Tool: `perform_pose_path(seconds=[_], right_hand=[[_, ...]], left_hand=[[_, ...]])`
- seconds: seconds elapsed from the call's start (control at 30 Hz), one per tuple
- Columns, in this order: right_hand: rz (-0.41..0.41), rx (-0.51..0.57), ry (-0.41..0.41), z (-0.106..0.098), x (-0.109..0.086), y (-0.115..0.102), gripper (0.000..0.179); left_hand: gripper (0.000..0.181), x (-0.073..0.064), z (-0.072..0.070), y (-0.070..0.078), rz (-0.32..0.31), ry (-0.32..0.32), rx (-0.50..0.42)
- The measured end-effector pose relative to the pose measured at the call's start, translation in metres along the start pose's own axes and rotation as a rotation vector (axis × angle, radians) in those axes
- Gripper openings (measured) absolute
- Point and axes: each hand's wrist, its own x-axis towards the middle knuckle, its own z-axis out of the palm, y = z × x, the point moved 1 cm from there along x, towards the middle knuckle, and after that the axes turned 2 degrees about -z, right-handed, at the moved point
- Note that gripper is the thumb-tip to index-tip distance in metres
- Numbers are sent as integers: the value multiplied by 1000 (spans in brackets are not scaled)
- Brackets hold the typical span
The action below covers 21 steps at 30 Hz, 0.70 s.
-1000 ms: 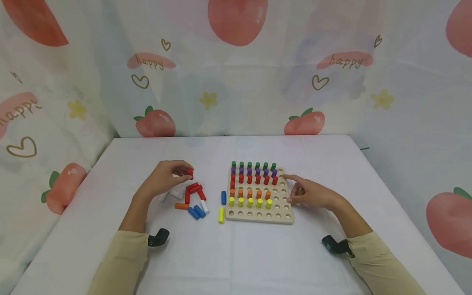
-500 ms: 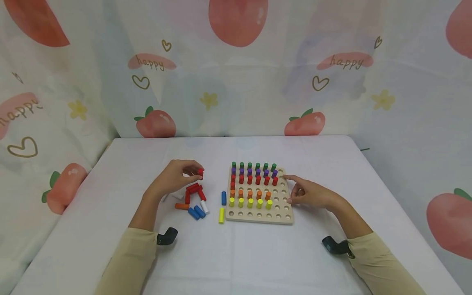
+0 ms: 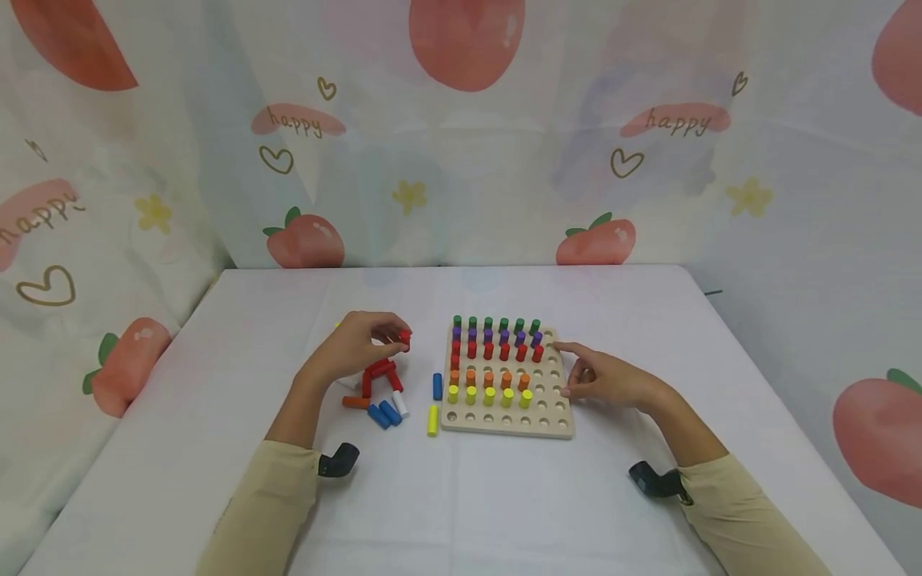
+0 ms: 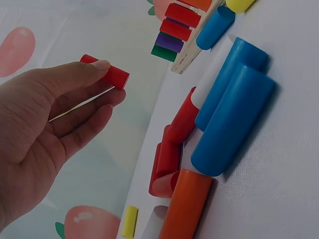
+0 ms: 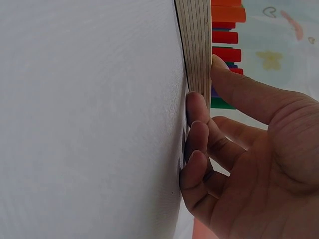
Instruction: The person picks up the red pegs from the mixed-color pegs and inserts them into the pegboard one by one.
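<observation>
In the head view, my left hand (image 3: 360,346) is raised left of the wooden pegboard (image 3: 497,430), pinching a short red peg (image 3: 406,339) between thumb and fingers. The left wrist view shows that red peg (image 4: 117,77) lying across the fingertips, its end sticking out past the thumb. At the board's right edge, my right hand (image 3: 607,379) holds on, thumb on the top and fingers curled low against the side (image 5: 197,45). Rows of green, purple, red, orange and yellow pegs stand upright in the board. The row nearest me has bare holes.
Loose red pegs (image 3: 378,368), an orange peg (image 3: 355,402), two blue pegs (image 3: 384,414) and a white peg (image 3: 399,403) lie below my left hand. Beside the board's left edge are another blue peg (image 3: 437,386) and a yellow peg (image 3: 432,421). A white cloth covers the table.
My left hand has moved right toward the board, carrying the red peg. A bit of yellow now shows behind that hand. My right hand and the board have stayed in place.
</observation>
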Motion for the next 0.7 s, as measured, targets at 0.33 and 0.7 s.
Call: perform_pose_path(seconds=[0.33, 0.7], right_hand=[[-10, 3, 2, 1, 0, 0, 83], [-18, 1, 3, -1, -1, 0, 81]], left_hand=[[29, 12, 9, 11, 20, -29, -15], [29, 28, 24, 27, 67, -48, -38]])
